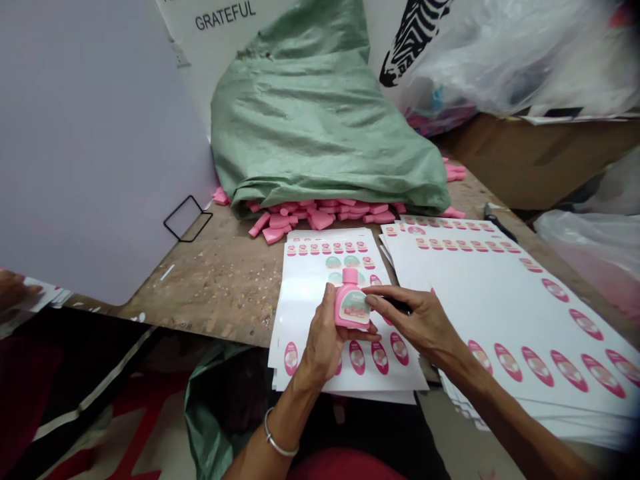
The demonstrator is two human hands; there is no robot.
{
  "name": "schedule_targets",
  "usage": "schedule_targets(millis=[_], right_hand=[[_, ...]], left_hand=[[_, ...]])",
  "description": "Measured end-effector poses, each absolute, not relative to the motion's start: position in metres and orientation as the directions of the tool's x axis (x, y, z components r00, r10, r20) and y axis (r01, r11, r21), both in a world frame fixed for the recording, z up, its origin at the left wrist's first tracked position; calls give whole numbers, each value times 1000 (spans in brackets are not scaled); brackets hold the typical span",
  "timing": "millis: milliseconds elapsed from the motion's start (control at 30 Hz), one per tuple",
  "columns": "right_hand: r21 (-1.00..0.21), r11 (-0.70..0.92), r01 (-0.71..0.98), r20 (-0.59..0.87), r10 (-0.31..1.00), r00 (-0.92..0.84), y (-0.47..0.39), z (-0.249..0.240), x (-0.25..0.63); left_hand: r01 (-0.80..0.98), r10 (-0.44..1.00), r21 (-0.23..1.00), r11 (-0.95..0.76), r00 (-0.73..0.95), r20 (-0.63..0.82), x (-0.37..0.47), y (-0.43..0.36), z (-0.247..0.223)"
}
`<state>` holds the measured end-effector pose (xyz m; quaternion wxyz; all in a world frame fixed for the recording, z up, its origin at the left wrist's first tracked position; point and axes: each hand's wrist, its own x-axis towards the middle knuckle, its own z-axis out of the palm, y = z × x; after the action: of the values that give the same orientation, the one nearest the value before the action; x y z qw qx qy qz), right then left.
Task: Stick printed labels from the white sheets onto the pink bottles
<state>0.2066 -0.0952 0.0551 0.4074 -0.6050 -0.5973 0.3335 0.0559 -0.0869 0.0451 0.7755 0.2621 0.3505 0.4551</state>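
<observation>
A small pink toy bottle [351, 279] stands upright in my left hand [323, 340], its fingers wrapped round the side and base. A rounded sticker [355, 308] with a pale green top and a pink picture lies on the front of the bottle. My right hand [420, 317] has thumb and forefinger pinched together at the sticker's right edge. Below both hands is a sticker sheet [320, 300] with small pink labels along the top, several green rounded ones and pink ovals at the bottom.
A stack of printed sheets [480, 287] lies at the right, near black-handled scissors [495, 217]. Several pink toy bottles [320, 219] spill from under a green sack [320, 120]. A black wire stand [188, 219] sits by a pale panel [100, 133]. Another person's hand [15, 288] shows far left.
</observation>
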Motion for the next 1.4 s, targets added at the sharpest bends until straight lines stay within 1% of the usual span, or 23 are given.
schedule_targets(millis=[367,433,500,567,633,700,767,933,967,1000,1067,1133,1200,1300,1367,1400], right_hand=[[-894,39,447,76,995,65,-94,59,202],[-886,52,461,94,993,69,-94,59,201],[-855,96,509,152,986,70,-94,58,201],[-760,183,623,274,960,51,-93,55,202],[-594,260,762,407,914,5,-93,53,203],[-446,268,854,474,880,-28,-93,50,203],[-380,237,894,487,873,-25,-93,48,202],[-288,196,937,469,882,-41,-82,48,205],[-291,167,942,462,887,-15,-78,48,205],[-324,144,935,448,894,17,-75,49,205],[-477,154,865,371,928,40,-71,50,200],[-659,196,726,239,970,-45,-68,49,192],[-768,179,616,126,984,-129,-63,45,184],[-800,120,587,44,989,-143,-40,34,185],[-764,109,636,49,993,-112,-10,26,192],[-726,101,680,72,995,-72,8,22,196]], left_hand=[[-507,888,734,452,339,-312,53,-87,46],[-494,888,744,449,339,-311,52,-88,48],[-472,894,771,427,351,-280,51,-88,50],[-433,900,815,385,370,-229,49,-89,52],[-398,899,846,356,393,-193,49,-90,52],[-394,889,845,360,419,-184,49,-91,51],[-407,875,827,388,445,-191,49,-91,49],[-414,852,796,442,472,-228,41,-91,46],[-417,850,791,447,473,-231,39,-91,46],[-421,852,789,447,470,-231,37,-90,46],[-416,856,798,437,465,-226,33,-90,46],[-368,848,823,433,477,-232,31,-90,46],[-293,827,846,446,497,-264,28,-91,45],[-268,831,848,457,468,-300,17,-90,41],[-286,866,852,439,388,-316,3,-85,35],[-273,893,870,411,313,-323,-5,-81,32]])
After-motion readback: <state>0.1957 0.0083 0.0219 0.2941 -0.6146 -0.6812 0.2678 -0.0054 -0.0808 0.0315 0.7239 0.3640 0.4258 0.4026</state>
